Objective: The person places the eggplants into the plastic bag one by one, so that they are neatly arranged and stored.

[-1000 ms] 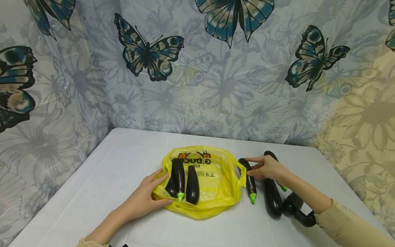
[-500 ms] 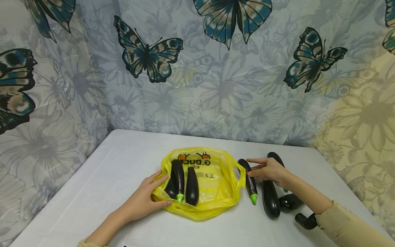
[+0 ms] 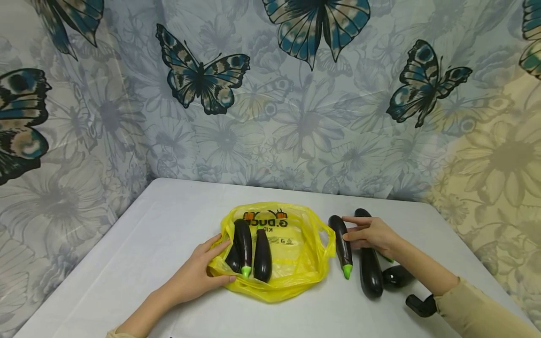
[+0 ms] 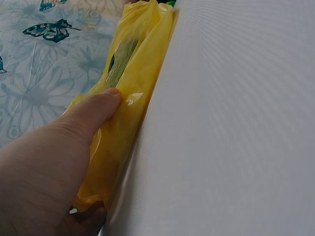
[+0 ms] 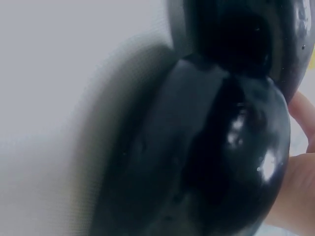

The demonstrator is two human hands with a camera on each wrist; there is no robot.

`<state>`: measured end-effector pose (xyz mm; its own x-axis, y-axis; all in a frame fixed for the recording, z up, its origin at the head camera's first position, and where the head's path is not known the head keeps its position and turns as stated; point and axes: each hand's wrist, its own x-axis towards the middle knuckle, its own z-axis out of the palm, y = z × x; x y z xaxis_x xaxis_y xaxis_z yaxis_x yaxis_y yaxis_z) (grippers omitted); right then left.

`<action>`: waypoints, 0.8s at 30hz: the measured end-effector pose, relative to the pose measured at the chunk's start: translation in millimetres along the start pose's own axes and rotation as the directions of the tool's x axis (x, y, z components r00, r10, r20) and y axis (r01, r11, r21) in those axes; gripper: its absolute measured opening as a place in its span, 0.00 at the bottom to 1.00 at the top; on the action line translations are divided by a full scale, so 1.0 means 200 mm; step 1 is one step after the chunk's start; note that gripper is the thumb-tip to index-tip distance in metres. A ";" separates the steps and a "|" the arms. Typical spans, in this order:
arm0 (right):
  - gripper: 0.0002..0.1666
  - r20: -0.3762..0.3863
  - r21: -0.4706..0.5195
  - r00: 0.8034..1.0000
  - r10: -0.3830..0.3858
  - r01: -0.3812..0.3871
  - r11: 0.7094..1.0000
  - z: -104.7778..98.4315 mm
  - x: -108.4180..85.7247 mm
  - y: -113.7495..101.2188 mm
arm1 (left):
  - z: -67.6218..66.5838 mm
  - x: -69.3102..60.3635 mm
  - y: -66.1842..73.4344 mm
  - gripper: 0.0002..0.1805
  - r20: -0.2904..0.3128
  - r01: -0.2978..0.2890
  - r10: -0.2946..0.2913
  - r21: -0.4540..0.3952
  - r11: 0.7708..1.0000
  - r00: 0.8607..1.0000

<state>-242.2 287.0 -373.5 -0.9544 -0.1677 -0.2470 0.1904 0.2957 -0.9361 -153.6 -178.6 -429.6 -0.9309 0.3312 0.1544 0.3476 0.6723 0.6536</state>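
The left hand wraps the left end of the yellow bag, thumb along its near edge and fingers at its rim; this grip likely props the thin, floppy plastic so the mouth gapes. Three eggplants lie inside, crowded into the bag's left half, and their weight probably helps anchor it to the bench.

Just right of the bag, beside its handle, a slim eggplant points its green tip toward the person. The right hand touches its side with the fingertips; whether they pinch it I cannot tell. That contact may steady a smooth, round thing that could roll.

Farther right of the bag rest more eggplants, close enough that they probably check one another from rolling. A bent black thing, partly behind the sleeve, is too covered to name.
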 end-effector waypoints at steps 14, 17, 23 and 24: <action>0.48 -0.018 0.111 0.999 -0.036 0.037 0.993 -0.04 -0.04 -0.02 | 0.00 0.00 -0.01 0.52 0.012 0.017 -0.018 0.008 1.000 1.000; 0.48 -0.026 0.130 0.999 -0.038 0.041 0.991 -0.05 -0.05 -0.02 | 0.00 0.00 0.00 0.52 0.011 0.014 -0.014 0.008 1.000 1.000; 0.49 -0.054 0.144 0.998 -0.038 0.045 0.989 -0.05 -0.06 -0.03 | 0.00 0.00 0.00 0.52 0.010 0.014 -0.014 0.002 1.000 1.000; 0.49 -0.055 0.144 0.998 -0.038 0.045 0.989 -0.05 -0.06 -0.03 | 0.00 0.00 0.00 0.52 0.011 0.014 -0.014 0.000 1.000 1.000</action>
<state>-234.3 297.5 -361.8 -0.9721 -0.1272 -0.1973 0.1779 0.1492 -0.9727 -153.9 -179.0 -429.2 -0.9343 0.3291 0.1370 0.3345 0.6769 0.6557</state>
